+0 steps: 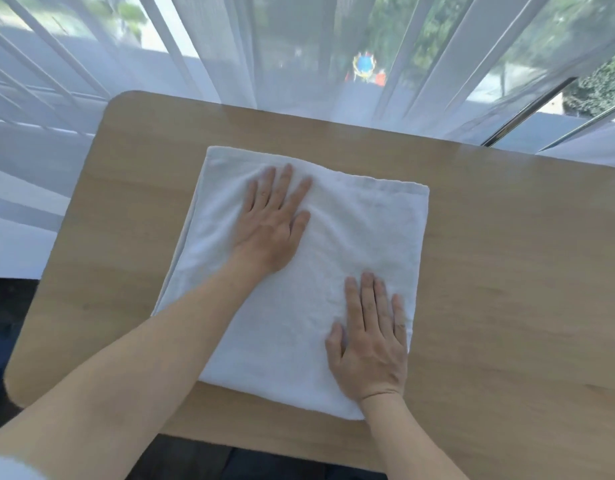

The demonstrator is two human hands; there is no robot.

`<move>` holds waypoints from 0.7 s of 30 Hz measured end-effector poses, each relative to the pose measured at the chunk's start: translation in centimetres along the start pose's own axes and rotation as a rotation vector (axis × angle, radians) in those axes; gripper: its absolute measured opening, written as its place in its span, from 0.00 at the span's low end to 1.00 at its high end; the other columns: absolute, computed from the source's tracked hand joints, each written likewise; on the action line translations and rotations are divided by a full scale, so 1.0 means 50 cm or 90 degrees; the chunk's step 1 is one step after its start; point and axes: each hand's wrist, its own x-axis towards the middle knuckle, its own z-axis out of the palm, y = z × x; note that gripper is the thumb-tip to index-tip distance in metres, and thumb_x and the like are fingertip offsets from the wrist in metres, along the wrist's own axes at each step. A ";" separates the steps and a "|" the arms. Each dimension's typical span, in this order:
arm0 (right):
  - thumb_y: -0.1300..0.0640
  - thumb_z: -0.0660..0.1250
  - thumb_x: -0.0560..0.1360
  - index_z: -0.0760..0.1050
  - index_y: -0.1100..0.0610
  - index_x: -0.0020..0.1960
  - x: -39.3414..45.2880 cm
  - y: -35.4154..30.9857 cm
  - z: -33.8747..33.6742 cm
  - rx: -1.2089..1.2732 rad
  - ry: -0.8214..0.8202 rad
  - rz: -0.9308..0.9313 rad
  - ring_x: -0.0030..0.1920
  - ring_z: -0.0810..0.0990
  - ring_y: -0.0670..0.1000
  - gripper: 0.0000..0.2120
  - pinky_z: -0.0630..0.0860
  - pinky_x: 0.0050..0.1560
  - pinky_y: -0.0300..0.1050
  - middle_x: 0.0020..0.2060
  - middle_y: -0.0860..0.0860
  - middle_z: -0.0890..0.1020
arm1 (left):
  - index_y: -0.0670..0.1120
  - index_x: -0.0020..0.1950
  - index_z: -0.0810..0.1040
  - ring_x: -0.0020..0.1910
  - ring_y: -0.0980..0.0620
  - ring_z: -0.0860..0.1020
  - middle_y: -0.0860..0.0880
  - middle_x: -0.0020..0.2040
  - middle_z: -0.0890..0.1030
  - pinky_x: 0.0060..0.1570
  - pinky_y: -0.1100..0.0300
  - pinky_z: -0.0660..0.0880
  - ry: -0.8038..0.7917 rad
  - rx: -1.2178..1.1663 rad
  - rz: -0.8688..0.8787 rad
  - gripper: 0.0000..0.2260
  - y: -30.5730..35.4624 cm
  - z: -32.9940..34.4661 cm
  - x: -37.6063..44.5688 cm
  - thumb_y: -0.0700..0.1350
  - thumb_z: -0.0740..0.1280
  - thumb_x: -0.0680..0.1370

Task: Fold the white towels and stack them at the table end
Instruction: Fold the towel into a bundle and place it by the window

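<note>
A white towel (pixel 365 237), folded into a thick rectangle, lies flat on the wooden table (pixel 507 271) near its left end. My left hand (pixel 273 225) rests palm down on the towel's upper middle, fingers spread. Flat on the towel's lower right part lies my right hand (pixel 370 344), fingers together and pointing away from me. Neither hand grips the cloth. A second layer's edge shows along the towel's left side.
Sheer white curtains (pixel 299 64) hang along the table's far edge, with a window frame behind them. The table's rounded left end (pixel 101 161) borders the curtain and a dark floor. Bare wood stretches to the right of the towel.
</note>
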 end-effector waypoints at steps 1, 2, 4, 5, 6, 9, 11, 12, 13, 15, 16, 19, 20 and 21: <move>0.49 0.57 0.79 0.59 0.58 0.80 0.001 0.000 0.001 0.000 0.005 -0.001 0.80 0.56 0.54 0.31 0.53 0.79 0.59 0.80 0.56 0.59 | 0.57 0.82 0.47 0.82 0.48 0.43 0.50 0.83 0.46 0.78 0.48 0.37 -0.001 -0.001 -0.005 0.27 -0.005 -0.006 0.027 0.59 0.41 0.82; 0.49 0.57 0.79 0.59 0.58 0.80 0.003 0.001 0.003 0.000 0.009 -0.003 0.80 0.56 0.54 0.31 0.54 0.79 0.60 0.80 0.56 0.59 | 0.57 0.82 0.49 0.82 0.48 0.44 0.49 0.83 0.47 0.78 0.48 0.38 -0.001 0.000 -0.009 0.27 -0.009 -0.010 0.051 0.60 0.41 0.82; 0.50 0.58 0.78 0.60 0.58 0.79 0.006 0.003 0.005 -0.011 0.014 -0.005 0.80 0.57 0.55 0.31 0.55 0.78 0.60 0.79 0.57 0.60 | 0.56 0.82 0.50 0.82 0.47 0.45 0.48 0.83 0.49 0.79 0.48 0.39 -0.003 0.007 -0.017 0.27 -0.010 -0.015 0.091 0.60 0.42 0.83; 0.50 0.58 0.78 0.61 0.58 0.79 0.006 0.004 0.005 -0.016 0.015 -0.006 0.79 0.58 0.55 0.31 0.56 0.78 0.60 0.79 0.57 0.61 | 0.56 0.82 0.50 0.82 0.46 0.45 0.48 0.83 0.49 0.79 0.48 0.40 -0.003 0.008 -0.021 0.27 -0.007 -0.018 0.103 0.60 0.42 0.83; 0.50 0.58 0.78 0.61 0.59 0.79 0.005 0.003 0.004 -0.015 0.016 -0.006 0.79 0.58 0.55 0.31 0.56 0.78 0.60 0.79 0.57 0.61 | 0.55 0.82 0.50 0.82 0.46 0.46 0.47 0.83 0.49 0.79 0.48 0.40 -0.004 0.004 -0.020 0.27 -0.001 -0.022 0.109 0.59 0.42 0.83; 0.50 0.58 0.78 0.61 0.59 0.79 0.005 0.003 0.001 -0.011 0.019 -0.004 0.79 0.58 0.55 0.31 0.56 0.78 0.60 0.79 0.57 0.61 | 0.51 0.83 0.52 0.82 0.45 0.46 0.45 0.83 0.50 0.79 0.46 0.43 0.005 -0.060 0.103 0.28 0.050 -0.033 0.090 0.58 0.44 0.83; 0.50 0.58 0.77 0.61 0.59 0.79 0.002 0.004 0.002 -0.011 0.015 -0.002 0.79 0.58 0.54 0.32 0.55 0.78 0.59 0.79 0.56 0.61 | 0.51 0.82 0.53 0.81 0.44 0.47 0.44 0.83 0.52 0.79 0.46 0.45 -0.018 -0.056 0.290 0.26 0.105 -0.019 0.054 0.55 0.46 0.84; 0.50 0.59 0.77 0.61 0.59 0.79 0.002 0.004 0.003 -0.011 0.012 0.000 0.80 0.58 0.54 0.32 0.55 0.78 0.59 0.79 0.56 0.61 | 0.53 0.82 0.51 0.81 0.46 0.46 0.46 0.83 0.51 0.79 0.46 0.43 -0.046 -0.017 0.362 0.26 0.127 -0.008 0.040 0.55 0.45 0.84; 0.50 0.59 0.77 0.61 0.59 0.79 0.003 0.004 0.004 -0.011 0.012 0.003 0.80 0.57 0.54 0.32 0.55 0.78 0.59 0.79 0.56 0.61 | 0.55 0.82 0.48 0.81 0.47 0.44 0.48 0.83 0.48 0.79 0.47 0.41 -0.075 0.025 0.397 0.25 0.141 0.001 0.038 0.56 0.43 0.84; 0.50 0.59 0.77 0.61 0.59 0.79 0.005 0.004 0.005 -0.011 0.014 0.007 0.80 0.58 0.54 0.32 0.55 0.78 0.59 0.79 0.57 0.61 | 0.58 0.82 0.43 0.82 0.49 0.43 0.52 0.83 0.44 0.79 0.48 0.39 -0.112 0.055 0.378 0.25 0.153 0.007 0.072 0.58 0.39 0.84; 0.50 0.59 0.77 0.61 0.59 0.79 0.004 0.005 0.005 -0.009 0.014 0.007 0.80 0.58 0.54 0.32 0.55 0.78 0.59 0.79 0.57 0.61 | 0.58 0.82 0.42 0.82 0.50 0.43 0.53 0.83 0.44 0.79 0.49 0.38 -0.116 0.057 0.352 0.26 0.156 0.008 0.096 0.59 0.39 0.83; 0.50 0.59 0.78 0.61 0.59 0.79 0.007 0.006 0.004 -0.007 0.018 0.002 0.79 0.58 0.54 0.32 0.55 0.78 0.59 0.79 0.57 0.62 | 0.58 0.82 0.43 0.82 0.49 0.43 0.53 0.83 0.46 0.78 0.49 0.38 -0.123 0.040 0.260 0.26 0.175 0.009 0.157 0.60 0.40 0.84; 0.50 0.59 0.78 0.62 0.59 0.79 0.006 0.006 0.004 -0.006 0.020 0.002 0.79 0.58 0.54 0.31 0.55 0.78 0.59 0.78 0.57 0.62 | 0.57 0.82 0.44 0.82 0.49 0.42 0.53 0.83 0.46 0.79 0.49 0.38 -0.126 0.022 0.230 0.26 0.185 0.007 0.166 0.60 0.40 0.84; 0.50 0.59 0.78 0.61 0.59 0.79 0.005 0.007 0.003 -0.005 0.019 0.002 0.79 0.58 0.54 0.31 0.55 0.78 0.59 0.79 0.57 0.62 | 0.56 0.83 0.45 0.82 0.49 0.42 0.52 0.83 0.46 0.78 0.49 0.37 -0.122 0.004 0.205 0.26 0.195 0.004 0.169 0.59 0.41 0.85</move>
